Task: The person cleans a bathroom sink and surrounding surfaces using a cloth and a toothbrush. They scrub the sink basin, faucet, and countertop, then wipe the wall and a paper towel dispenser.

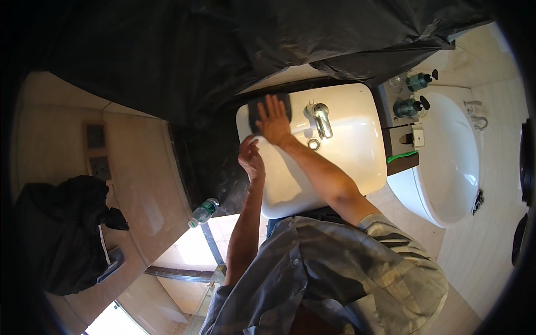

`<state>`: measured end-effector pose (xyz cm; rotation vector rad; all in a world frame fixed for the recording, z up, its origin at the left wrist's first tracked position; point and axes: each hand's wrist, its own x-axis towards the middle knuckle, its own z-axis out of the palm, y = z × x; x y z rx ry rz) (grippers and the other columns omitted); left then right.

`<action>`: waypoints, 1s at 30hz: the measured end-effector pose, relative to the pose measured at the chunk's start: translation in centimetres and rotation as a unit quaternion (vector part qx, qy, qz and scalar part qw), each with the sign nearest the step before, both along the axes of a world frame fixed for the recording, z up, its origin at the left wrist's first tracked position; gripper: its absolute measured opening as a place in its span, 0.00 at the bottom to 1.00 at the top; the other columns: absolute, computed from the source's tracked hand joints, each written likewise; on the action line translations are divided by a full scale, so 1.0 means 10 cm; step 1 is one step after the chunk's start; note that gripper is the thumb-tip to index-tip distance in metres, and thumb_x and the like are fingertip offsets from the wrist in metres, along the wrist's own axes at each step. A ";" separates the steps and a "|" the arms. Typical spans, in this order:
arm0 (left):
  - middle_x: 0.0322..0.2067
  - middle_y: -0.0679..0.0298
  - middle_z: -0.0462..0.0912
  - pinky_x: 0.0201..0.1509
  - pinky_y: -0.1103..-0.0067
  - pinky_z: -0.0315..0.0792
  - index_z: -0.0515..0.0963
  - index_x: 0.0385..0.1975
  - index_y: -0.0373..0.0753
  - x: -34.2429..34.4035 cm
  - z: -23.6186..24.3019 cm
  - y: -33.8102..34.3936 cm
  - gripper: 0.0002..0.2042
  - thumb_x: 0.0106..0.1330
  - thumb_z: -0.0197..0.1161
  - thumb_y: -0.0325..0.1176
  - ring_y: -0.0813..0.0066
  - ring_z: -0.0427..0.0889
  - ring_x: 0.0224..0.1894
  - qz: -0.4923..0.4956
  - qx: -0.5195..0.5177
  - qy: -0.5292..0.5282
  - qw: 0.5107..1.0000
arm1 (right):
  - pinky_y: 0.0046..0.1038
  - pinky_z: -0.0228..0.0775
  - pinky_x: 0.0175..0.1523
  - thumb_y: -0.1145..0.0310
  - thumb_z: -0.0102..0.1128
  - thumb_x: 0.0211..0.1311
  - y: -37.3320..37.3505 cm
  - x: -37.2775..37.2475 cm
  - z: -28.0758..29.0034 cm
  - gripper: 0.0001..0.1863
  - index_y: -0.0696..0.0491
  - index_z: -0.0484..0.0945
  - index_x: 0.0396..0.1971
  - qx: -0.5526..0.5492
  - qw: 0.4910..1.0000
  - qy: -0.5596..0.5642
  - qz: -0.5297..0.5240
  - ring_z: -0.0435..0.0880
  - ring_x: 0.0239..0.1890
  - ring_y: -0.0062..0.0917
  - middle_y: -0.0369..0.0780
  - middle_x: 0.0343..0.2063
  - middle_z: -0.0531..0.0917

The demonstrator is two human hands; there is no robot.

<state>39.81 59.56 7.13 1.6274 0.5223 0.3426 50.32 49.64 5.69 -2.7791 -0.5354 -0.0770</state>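
Observation:
A white rectangular sink with a chrome faucet and a round drain is in front of me. My right hand lies flat, fingers spread, on a dark cloth at the sink's far left corner. At the left rim, just nearer to me, is my left hand. Its fingers are bent together by the sink's edge; what they hold, if anything, is too small to make out.
A clear bottle with a green label lies on the dark counter to the left. Pump bottles and a green-handled brush stand right of the sink, beside a white bathtub. Black plastic sheeting hangs at the far side.

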 end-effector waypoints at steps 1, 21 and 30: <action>0.33 0.57 0.84 0.36 0.83 0.73 0.79 0.45 0.33 -0.05 0.00 -0.03 0.16 0.61 0.46 0.26 0.75 0.81 0.33 -0.015 0.001 0.017 1.000 | 0.48 0.30 0.73 0.51 0.45 0.67 -0.08 0.11 0.01 0.33 0.54 0.59 0.67 -0.003 1.000 -0.002 -0.029 0.41 0.73 0.49 0.56 0.69 0.48; 0.43 0.61 0.82 0.30 0.81 0.73 0.67 0.57 0.34 -0.13 -0.13 -0.55 0.19 0.65 0.54 0.23 0.73 0.84 0.34 -0.095 -0.081 0.138 0.983 | 0.40 0.62 0.64 0.76 0.56 0.51 -1.38 -0.60 -0.10 0.24 0.51 0.76 0.53 0.097 0.984 -0.129 0.070 0.68 0.64 0.32 0.38 0.60 0.72; 0.41 0.61 0.84 0.30 0.81 0.73 0.64 0.59 0.34 -0.15 -0.05 -0.79 0.21 0.65 0.54 0.24 0.74 0.84 0.34 -0.119 -0.055 0.216 0.967 | 0.43 0.53 0.68 0.73 0.57 0.57 -2.37 -0.30 -0.09 0.22 0.52 0.75 0.53 0.079 0.990 -0.118 0.004 0.66 0.65 0.36 0.43 0.60 0.72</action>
